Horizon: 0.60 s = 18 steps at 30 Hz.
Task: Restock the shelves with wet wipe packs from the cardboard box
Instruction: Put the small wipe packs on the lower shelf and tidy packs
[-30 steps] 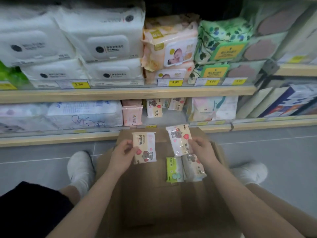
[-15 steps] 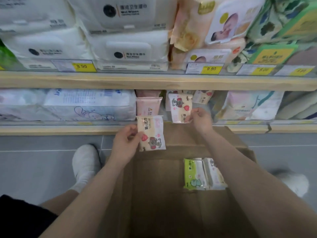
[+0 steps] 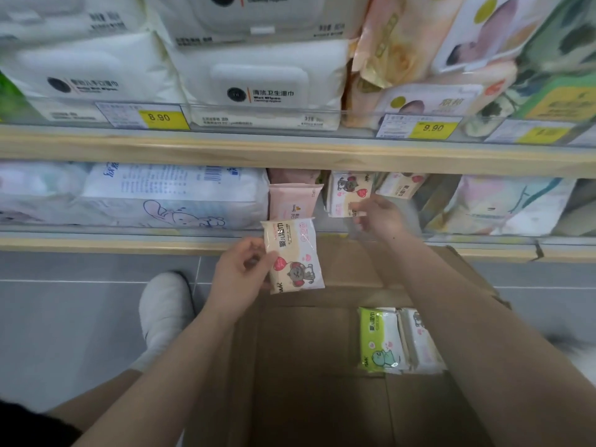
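The lower shelf serves as the landmark: above it runs the upper shelf, stacked with large white wipe packs and yellow price tags. On the lower shelf lie a big blue-printed pack, a pink pack and small bear-print packs. Below it, on the grey floor, the open cardboard box contains a green pack touching a white pack. The left hand pinches a bear-print wipe pack just in front of the shelf edge. The right hand, blurred, reaches into the shelf with fingers curled at a small pack; whether it grips is unclear. A white shoe rests left of the box.
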Each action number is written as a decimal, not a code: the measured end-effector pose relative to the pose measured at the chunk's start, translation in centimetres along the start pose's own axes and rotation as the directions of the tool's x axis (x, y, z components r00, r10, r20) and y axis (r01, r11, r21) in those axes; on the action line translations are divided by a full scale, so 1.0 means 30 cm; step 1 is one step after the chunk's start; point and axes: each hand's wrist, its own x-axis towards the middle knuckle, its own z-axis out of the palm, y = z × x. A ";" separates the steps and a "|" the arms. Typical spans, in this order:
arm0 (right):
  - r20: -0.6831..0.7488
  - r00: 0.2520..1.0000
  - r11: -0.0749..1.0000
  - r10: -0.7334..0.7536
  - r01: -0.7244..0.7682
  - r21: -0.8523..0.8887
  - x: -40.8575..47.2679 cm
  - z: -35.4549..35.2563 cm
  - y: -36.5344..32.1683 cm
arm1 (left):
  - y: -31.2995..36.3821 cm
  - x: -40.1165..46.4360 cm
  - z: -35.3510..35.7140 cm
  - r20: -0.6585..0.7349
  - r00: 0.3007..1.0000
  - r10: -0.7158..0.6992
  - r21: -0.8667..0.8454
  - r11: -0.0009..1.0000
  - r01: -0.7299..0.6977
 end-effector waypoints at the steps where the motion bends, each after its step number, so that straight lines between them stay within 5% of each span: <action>1: 0.023 1.000 1.000 0.000 0.000 0.000 -0.010 -0.004 -0.006 | 0.005 -0.003 0.000 -0.002 1.000 0.002 0.002 1.000 -0.002; 8: 0.034 0.996 0.992 -0.081 0.084 -0.096 -0.148 -0.069 -0.039 | 0.052 -0.039 0.014 0.024 0.999 0.029 0.056 0.998 -0.030; 14: 0.503 0.864 0.931 -0.033 0.209 -0.299 -0.360 -0.148 -0.026 | 0.147 -0.070 0.125 0.090 0.993 0.079 0.063 0.994 -0.085; 18: 0.437 0.877 0.892 -0.199 0.347 -0.290 -0.376 -0.181 -0.004 | 0.159 -0.074 0.176 0.115 0.978 0.175 0.138 0.972 -0.190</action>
